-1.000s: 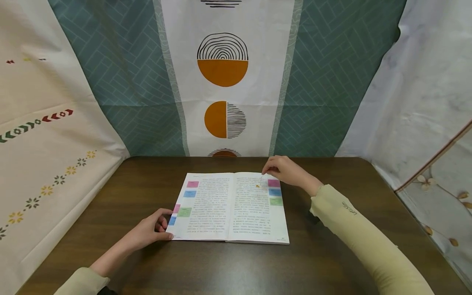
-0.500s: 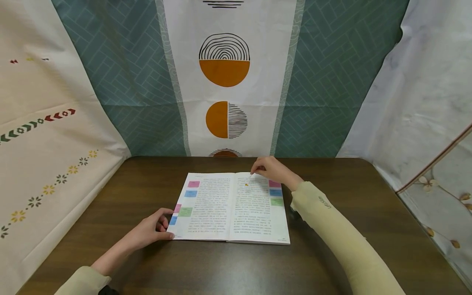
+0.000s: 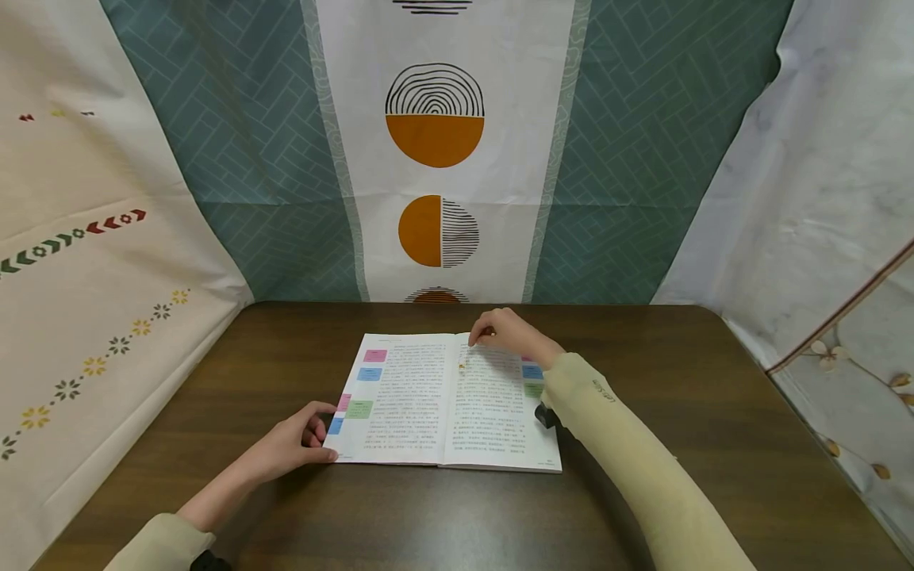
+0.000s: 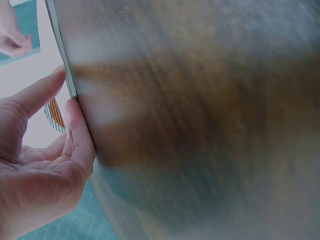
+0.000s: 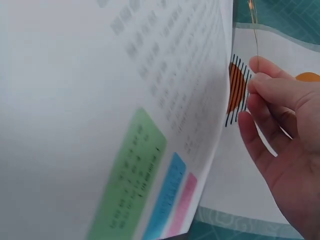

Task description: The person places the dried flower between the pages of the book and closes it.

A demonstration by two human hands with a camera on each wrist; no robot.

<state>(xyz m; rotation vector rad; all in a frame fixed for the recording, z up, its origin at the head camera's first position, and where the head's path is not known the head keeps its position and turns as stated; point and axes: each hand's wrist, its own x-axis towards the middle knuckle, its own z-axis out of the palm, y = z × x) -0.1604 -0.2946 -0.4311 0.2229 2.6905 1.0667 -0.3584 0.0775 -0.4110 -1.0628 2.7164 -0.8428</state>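
Observation:
An open book [image 3: 407,428] with printed pages and coloured note blocks lies flat on the table. My left hand [image 3: 294,442] grips its front left corner, the thumb at the page edge and the other fingers curled beside it. Over the top of the right page, near the spine, my right hand [image 3: 505,331] pinches a thin gold strand [image 5: 256,42] between thumb and index finger. From it hangs a small gold piece [image 3: 462,366], close over the printed lines. The right forearm hides part of the right page's margin.
The dark wooden table [image 3: 428,523] ends at a patterned curtain [image 3: 443,238] behind the book. Light cloths hang at the left and right sides. A black wrist device [image 3: 546,416] overlaps the book's right edge.
My right hand has moved left across the top of the right page towards the spine, carrying the strand and gold piece. The left hand and book stay in place.

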